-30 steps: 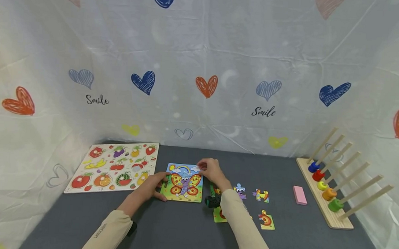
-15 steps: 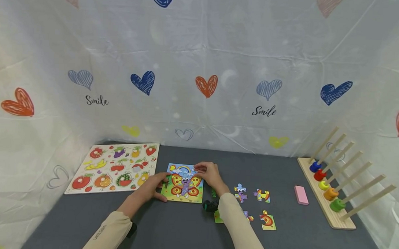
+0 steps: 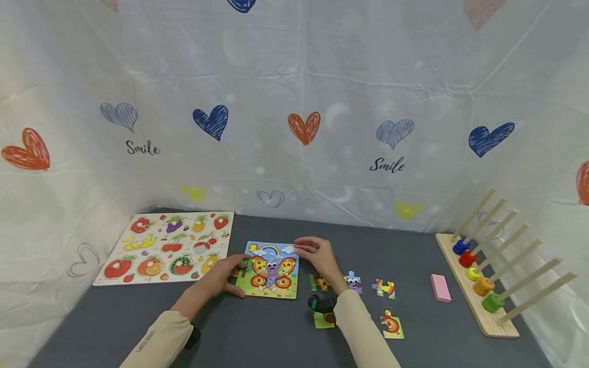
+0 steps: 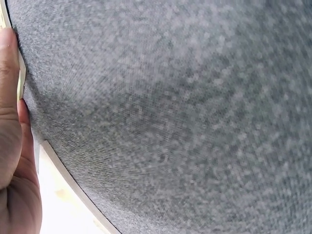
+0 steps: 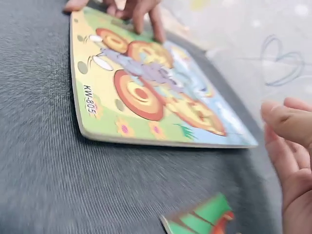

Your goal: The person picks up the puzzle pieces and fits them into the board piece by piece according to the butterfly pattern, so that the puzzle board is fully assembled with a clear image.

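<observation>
Gripping butterfly puzzle board at 9 o'clock, left hand; hanging loose at 2, right hand.
Possibly risking skew: uneven pressure.

Three body-worn camera positions, observed from the room.
Head view: set back, facing forward and down over the table to the printed backdrop. Left-wrist view: close upon the same table. Right-wrist view: low, near, looking across the butterfly board toward the left hand, both shared with the head view.
</observation>
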Available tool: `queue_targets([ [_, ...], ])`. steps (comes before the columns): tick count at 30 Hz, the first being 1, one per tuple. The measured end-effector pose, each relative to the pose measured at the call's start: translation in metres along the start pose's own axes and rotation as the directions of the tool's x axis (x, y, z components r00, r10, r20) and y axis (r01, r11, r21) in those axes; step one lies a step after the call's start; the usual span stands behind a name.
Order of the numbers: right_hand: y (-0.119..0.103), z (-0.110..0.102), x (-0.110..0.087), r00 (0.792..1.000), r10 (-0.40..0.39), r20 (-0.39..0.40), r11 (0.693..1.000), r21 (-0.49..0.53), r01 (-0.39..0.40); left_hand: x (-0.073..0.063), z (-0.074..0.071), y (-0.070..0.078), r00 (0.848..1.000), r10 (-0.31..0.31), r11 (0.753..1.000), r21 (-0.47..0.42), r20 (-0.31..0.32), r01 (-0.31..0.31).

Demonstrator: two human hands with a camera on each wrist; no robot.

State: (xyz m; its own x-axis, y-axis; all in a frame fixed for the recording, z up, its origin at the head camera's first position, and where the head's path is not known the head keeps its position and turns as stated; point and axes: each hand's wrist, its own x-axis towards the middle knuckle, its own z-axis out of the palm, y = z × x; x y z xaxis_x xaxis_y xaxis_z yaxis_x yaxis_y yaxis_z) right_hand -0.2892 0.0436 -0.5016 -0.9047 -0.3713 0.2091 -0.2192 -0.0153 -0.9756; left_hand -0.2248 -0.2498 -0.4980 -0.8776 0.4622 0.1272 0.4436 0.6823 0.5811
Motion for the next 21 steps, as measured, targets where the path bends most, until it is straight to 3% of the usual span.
queue_targets([
  [5,-0.008,-0.022,-0.018,0.995,0.043,0.095,0.998,-0.041,-0.039,-0.001,-0.001,0.000,1.000,-0.008,1.000,-0.013,0.006,0.008],
  [8,-0.011,-0.037,-0.032,0.985,0.051,0.167,0.994,-0.102,-0.035,-0.001,-0.001,0.000,1.000,-0.025,0.999,-0.030,0.017,0.026],
  [11,-0.013,-0.048,-0.043,0.978,0.088,0.187,0.981,-0.184,-0.054,-0.002,-0.001,-0.001,0.999,-0.044,0.998,-0.038,0.026,0.045],
  [16,-0.014,-0.059,-0.057,0.970,0.136,0.199,0.930,-0.362,-0.056,-0.002,0.000,-0.003,0.998,-0.061,0.998,-0.030,0.017,0.061],
  [21,-0.014,-0.061,-0.062,0.970,0.114,0.214,0.863,-0.506,0.010,-0.001,0.001,-0.004,0.998,-0.056,0.998,-0.040,0.011,0.056],
])
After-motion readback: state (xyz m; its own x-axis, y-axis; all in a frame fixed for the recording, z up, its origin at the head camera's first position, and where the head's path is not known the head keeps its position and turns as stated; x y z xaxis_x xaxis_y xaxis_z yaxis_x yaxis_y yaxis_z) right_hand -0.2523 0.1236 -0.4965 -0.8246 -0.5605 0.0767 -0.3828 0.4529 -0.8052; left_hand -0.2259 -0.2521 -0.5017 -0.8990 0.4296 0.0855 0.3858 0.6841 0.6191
